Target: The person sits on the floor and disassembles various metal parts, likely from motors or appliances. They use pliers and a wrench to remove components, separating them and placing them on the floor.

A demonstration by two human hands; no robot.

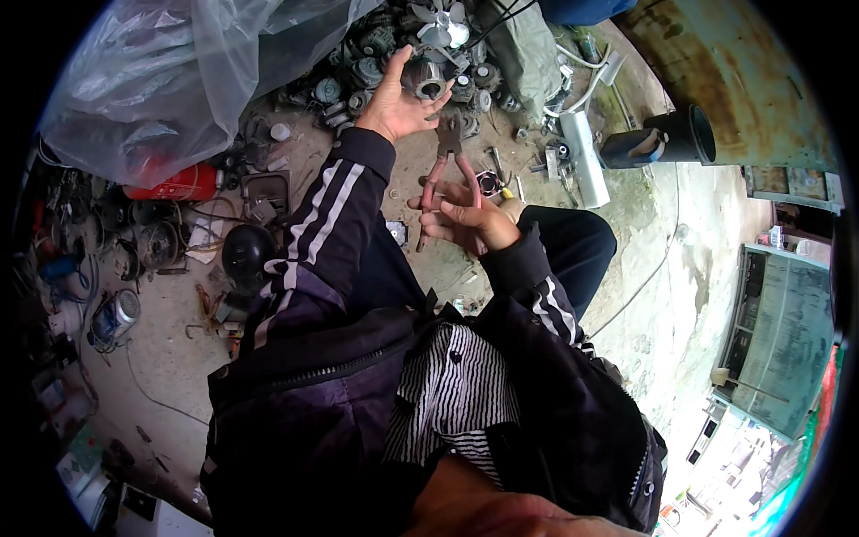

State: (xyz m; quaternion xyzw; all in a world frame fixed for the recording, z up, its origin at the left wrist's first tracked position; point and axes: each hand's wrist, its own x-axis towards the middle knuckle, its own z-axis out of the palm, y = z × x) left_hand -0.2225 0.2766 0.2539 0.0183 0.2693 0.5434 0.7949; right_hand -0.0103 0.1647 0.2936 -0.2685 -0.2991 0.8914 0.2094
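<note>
My left hand [401, 109] reaches forward with thumb and fingers closed around a round metal motor part [424, 80], which has a dark hole or shaft end in its middle. Closer to my body, my right hand [470, 217] grips a pair of pliers [431, 183] by its worn red handles. The handles are spread apart, and the dark jaws point forward, just below the motor part. A gap seems to separate jaws and part. Beyond my left hand lies a heap of small motors [369, 72], with a silver fan blade [442, 25] on top.
Clear plastic sheeting [179, 80] hangs over the left side, above a red cylinder [183, 183]. A black rounded object [249, 254] sits left of my knee. To the right are a white block [585, 161], a black tube [658, 141] and a rusty drum [734, 72]. A screwdriver [506, 191] lies near my right hand.
</note>
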